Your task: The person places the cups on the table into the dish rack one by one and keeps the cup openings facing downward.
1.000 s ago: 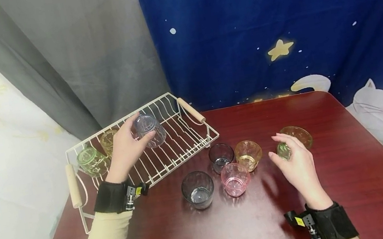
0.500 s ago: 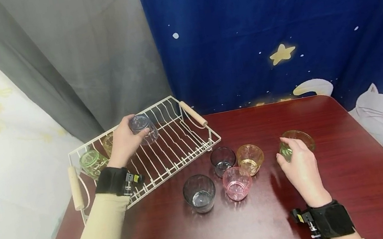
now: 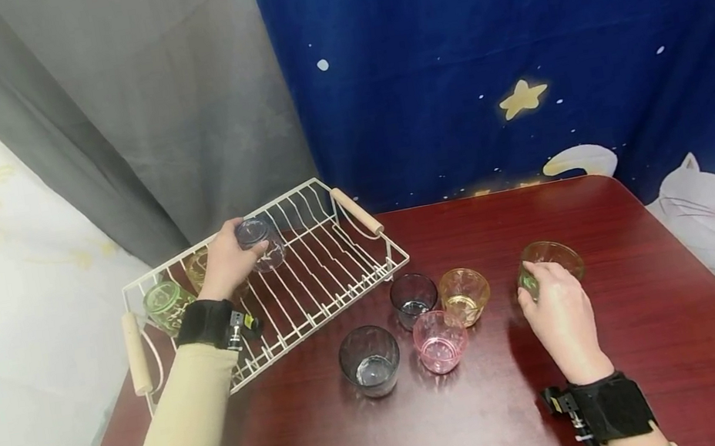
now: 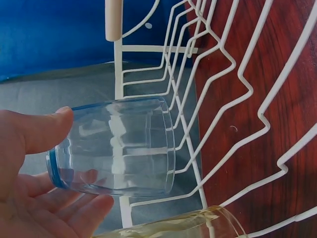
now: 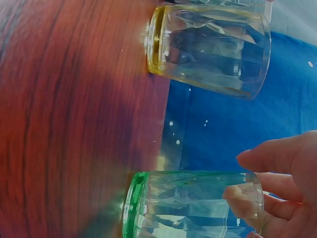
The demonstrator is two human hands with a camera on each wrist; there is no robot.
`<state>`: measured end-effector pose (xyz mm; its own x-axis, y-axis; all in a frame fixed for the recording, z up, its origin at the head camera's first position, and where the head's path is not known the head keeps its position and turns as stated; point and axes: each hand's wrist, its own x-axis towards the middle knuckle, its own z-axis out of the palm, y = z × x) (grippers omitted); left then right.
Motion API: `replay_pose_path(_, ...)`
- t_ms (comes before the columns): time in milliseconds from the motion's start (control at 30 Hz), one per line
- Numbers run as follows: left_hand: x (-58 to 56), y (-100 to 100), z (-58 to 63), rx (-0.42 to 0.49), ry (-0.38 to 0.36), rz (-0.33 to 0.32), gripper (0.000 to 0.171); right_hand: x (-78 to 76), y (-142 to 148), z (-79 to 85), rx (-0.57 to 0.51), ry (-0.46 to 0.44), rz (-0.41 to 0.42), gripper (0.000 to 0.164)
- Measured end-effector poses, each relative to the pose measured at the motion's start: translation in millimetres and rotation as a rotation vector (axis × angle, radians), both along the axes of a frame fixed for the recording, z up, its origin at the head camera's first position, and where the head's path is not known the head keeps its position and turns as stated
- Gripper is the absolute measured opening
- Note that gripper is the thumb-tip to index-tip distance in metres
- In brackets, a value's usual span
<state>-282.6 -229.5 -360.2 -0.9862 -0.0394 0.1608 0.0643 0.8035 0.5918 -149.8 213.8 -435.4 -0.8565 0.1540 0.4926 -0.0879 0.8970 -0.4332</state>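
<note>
My left hand (image 3: 228,260) holds an upside-down, blue-tinted glass cup (image 4: 133,144) by its base, between thumb and fingers. Its rim faces the wires of the white dish rack (image 3: 335,301), beside an amber glass (image 4: 183,228). On the right of the table, my right hand (image 3: 560,308) reaches round the rim of an upright green glass (image 5: 193,203). In the right wrist view the thumb shows a small gap from that glass, and a fingertip is seen through its wall. Most of the green glass is hidden by the hand in the head view.
An upside-down green glass (image 3: 164,304) sits at the rack's left end. Mid-table stand a large grey glass (image 3: 371,365), a dark glass (image 3: 414,300), a pink glass (image 3: 441,346) and a yellow glass (image 3: 465,295). Wooden handles (image 3: 356,211) rise at the rack's ends.
My left hand has brought the blue-tinted glass leftward and lower, toward the amber one in the rack. My right hand has come closer round the green glass, its thumb nearer the rim.
</note>
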Motion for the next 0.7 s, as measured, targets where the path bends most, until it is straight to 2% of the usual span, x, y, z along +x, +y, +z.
replay_pose_path(200,-4.7,1.5,-4.9,-0.016,-0.038,-0.030,0.072,-2.1,-0.2,-3.8,0.020,0.025,-0.020,0.035)
replay_pose_path(433,-7.7,3.4,-10.8,-0.058,-0.097,-0.025,0.073,-3.4,-0.6,-7.0,0.051,0.029,-0.023,0.036)
replay_pose_path(700,-11.3,6.2,-18.0,-0.115,-0.080,-0.048,0.072,-3.3,0.9,-9.1,0.074,0.038,-0.040,0.038)
